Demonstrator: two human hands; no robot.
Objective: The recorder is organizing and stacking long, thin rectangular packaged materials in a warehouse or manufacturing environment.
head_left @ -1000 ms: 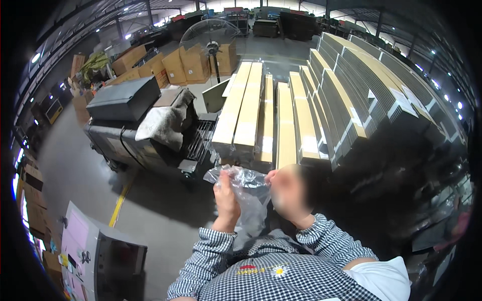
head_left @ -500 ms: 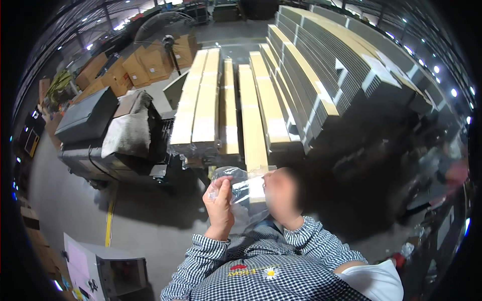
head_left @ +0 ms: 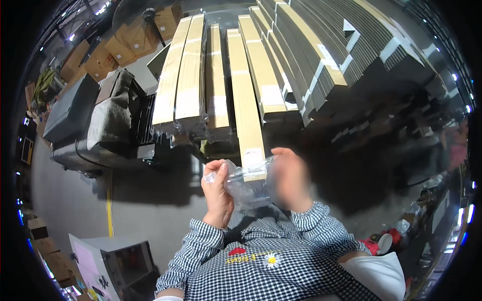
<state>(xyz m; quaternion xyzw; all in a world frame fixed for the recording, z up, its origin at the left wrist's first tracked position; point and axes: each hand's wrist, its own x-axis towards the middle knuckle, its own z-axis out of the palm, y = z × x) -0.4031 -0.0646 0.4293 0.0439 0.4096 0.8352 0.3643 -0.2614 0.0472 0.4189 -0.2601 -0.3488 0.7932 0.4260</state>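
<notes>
A clear plastic bag (head_left: 247,193) is stretched between my two hands, around or against the near end of a long, narrow tan cardboard pack (head_left: 249,123). A white label (head_left: 253,155) lies on the pack close to that end. My left hand (head_left: 217,194) is closed, pinching the bag's left edge between thumb and fingers. On the other side, my right hand (head_left: 291,180) is bent at the bag's right edge and appears to grip it. Much of that hand is smeared. Whether the pack's tip is inside the bag I cannot tell.
More long tan packs (head_left: 191,75), some plastic-wrapped, lie left of the held one. Tall stacks of grey-edged boards (head_left: 321,65) rise to the right. A dark machine with a grey cloth (head_left: 108,118) stands left, a pale open-fronted cabinet (head_left: 118,258) lower left. Cardboard boxes (head_left: 131,42) stand behind.
The view has tipped down, so the packs sit higher in the picture. My hands have spread slightly apart, and the bag's top edge now lies around or against the pack's near end.
</notes>
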